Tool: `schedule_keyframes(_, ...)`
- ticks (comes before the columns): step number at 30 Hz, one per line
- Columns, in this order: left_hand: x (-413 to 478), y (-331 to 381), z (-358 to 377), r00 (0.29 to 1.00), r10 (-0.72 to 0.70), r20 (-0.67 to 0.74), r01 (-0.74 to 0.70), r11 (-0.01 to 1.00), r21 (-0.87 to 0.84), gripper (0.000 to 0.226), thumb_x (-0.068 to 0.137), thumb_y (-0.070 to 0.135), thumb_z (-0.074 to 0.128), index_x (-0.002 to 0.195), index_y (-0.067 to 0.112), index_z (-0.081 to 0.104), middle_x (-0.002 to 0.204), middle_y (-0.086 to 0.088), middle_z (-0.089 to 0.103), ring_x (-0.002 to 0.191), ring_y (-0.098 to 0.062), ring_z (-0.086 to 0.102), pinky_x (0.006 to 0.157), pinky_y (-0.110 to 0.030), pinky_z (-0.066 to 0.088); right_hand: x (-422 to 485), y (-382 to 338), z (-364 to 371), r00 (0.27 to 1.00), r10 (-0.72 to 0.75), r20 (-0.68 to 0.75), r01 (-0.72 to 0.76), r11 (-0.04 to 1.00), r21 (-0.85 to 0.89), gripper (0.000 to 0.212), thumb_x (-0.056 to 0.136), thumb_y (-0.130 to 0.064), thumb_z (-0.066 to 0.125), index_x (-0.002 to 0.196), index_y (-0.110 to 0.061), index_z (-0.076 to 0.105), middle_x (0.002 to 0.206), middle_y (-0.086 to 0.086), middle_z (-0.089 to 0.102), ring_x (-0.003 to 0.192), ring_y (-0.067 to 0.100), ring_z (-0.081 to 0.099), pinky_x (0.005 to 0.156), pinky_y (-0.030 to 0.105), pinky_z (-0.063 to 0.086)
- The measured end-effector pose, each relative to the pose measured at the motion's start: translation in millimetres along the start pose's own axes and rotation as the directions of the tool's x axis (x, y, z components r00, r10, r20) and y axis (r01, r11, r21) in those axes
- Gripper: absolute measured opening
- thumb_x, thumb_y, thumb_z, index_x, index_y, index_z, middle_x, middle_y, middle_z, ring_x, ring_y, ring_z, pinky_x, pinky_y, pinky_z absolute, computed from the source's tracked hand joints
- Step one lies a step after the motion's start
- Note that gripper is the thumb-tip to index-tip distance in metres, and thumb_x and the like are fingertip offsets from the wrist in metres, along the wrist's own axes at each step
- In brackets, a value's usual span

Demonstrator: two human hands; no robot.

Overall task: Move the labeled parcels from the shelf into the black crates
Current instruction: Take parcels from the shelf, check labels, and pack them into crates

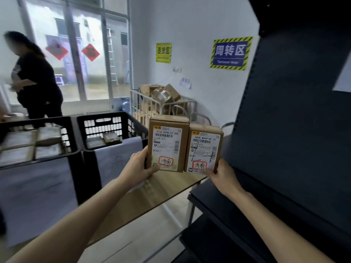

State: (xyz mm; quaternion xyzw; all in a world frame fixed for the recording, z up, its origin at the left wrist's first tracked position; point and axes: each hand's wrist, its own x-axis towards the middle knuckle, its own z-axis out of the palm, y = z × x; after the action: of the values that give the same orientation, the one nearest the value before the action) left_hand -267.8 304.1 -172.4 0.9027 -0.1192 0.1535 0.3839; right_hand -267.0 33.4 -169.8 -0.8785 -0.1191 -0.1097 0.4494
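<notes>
Dead ahead, I hold two labeled parcels upright, side by side, edges meeting. My left hand [138,168] grips the left parcel [167,143] at its lower left corner, thumb on the front. My right hand [225,177] pinches the right parcel [204,149] at its bottom edge. Toward 9 o'clock stand two black crates, the left crate [34,121] and the right crate [102,115], both holding parcels. One dark shelf [294,130] fills 3 o'clock. One person [36,76] stands at 10 o'clock. Two signs hang near 12: a yellow sign [163,53] and a blue sign [230,53].
</notes>
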Motion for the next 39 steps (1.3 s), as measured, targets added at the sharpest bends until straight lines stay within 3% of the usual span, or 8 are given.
schedule_keyframes(11,-49.9,-93.8,-112.7,0.976,-0.162,-0.144,0.169,0.985,0.041,0.055,0.080,0.017,0.070,0.129,0.019,0.046,0.123,0.002,0.061,0.117,-0.018,0.055,0.097,-0.042,0.049,51.1,-73.4,140.9,0.969,-0.160,0.187,0.154,0.987,0.048,0.046,0.085,-0.013,0.062,0.127,-0.018,0.043,0.124,-0.003,0.057,0.115,0.013,0.052,0.094,0.030,0.044)
schedule_keyframes(15,-70.1,-115.2,-137.4,0.953,-0.210,-0.219,0.223,0.974,0.036,0.052,0.080,0.015,0.070,0.126,0.021,0.048,0.117,0.009,0.062,0.114,-0.013,0.057,0.093,-0.028,0.049,62.5,-91.2,180.3,0.948,-0.202,0.247,0.189,0.979,0.075,0.043,0.087,-0.014,0.060,0.124,-0.022,0.040,0.109,-0.014,0.050,0.103,0.004,0.048,0.077,0.010,0.040)
schedule_keyframes(21,-83.0,-138.9,-165.6,0.921,-0.262,-0.288,0.288,0.956,0.050,0.051,0.079,0.011,0.071,0.124,0.021,0.050,0.115,0.010,0.062,0.113,-0.012,0.057,0.093,-0.030,0.050,84.4,-111.1,225.5,0.889,-0.316,0.332,0.271,0.947,0.175,0.047,0.087,-0.012,0.060,0.116,-0.039,0.036,0.113,-0.016,0.050,0.108,0.001,0.046,0.088,0.017,0.039)
schedule_keyframes(24,-77.1,-150.6,-175.4,0.899,-0.297,-0.321,0.330,0.943,0.051,0.049,0.079,0.011,0.071,0.123,0.018,0.051,0.116,0.004,0.063,0.113,-0.013,0.057,0.093,-0.033,0.051,105.1,-114.1,245.7,0.879,-0.328,0.345,0.281,0.942,0.182,0.042,0.087,-0.012,0.061,0.120,-0.028,0.042,0.119,-0.008,0.054,0.114,0.007,0.048,0.092,0.021,0.042)
schedule_keyframes(27,-60.1,-162.8,-182.9,0.883,-0.319,-0.344,0.357,0.933,0.051,0.046,0.079,0.010,0.071,0.121,0.016,0.052,0.113,0.003,0.063,0.108,-0.013,0.059,0.089,-0.027,0.050,133.9,-114.6,262.6,0.871,-0.340,0.355,0.272,0.935,0.228,0.038,0.086,-0.011,0.061,0.118,-0.024,0.045,0.120,-0.005,0.057,0.115,0.010,0.052,0.095,0.028,0.046)
schedule_keyframes(31,-17.4,-175.7,-188.6,0.846,-0.354,-0.397,0.394,0.919,0.021,0.047,0.080,0.014,0.071,0.122,0.014,0.050,0.115,0.000,0.058,0.104,-0.015,0.056,0.087,-0.027,0.049,182.5,-113.5,281.7,0.859,-0.370,0.353,0.264,0.913,0.312,0.032,0.089,-0.013,0.058,0.111,-0.031,0.044,0.111,-0.012,0.057,0.109,0.007,0.053,0.074,0.006,0.044)
schedule_keyframes(37,80.8,-208.0,-188.3,0.781,-0.490,-0.387,0.487,0.866,-0.114,0.048,0.085,0.030,0.066,0.126,0.014,0.046,0.107,0.007,0.058,0.099,-0.012,0.057,0.068,-0.012,0.043,283.2,-103.2,296.6,0.859,-0.377,0.345,0.257,0.902,0.348,0.032,0.091,-0.018,0.056,0.113,-0.034,0.040,0.106,-0.019,0.054,0.103,0.003,0.051,0.072,0.007,0.042)
schedule_keyframes(39,119.4,-222.2,-185.9,0.772,-0.512,-0.378,0.494,0.856,-0.150,0.054,0.085,0.029,0.066,0.130,0.011,0.044,0.112,0.003,0.061,0.104,-0.014,0.059,0.077,-0.019,0.049,321.8,-98.1,298.8,0.857,-0.376,0.353,0.258,0.905,0.338,0.032,0.092,-0.017,0.054,0.120,-0.027,0.044,0.110,-0.014,0.056,0.105,0.004,0.051,0.071,0.005,0.042)
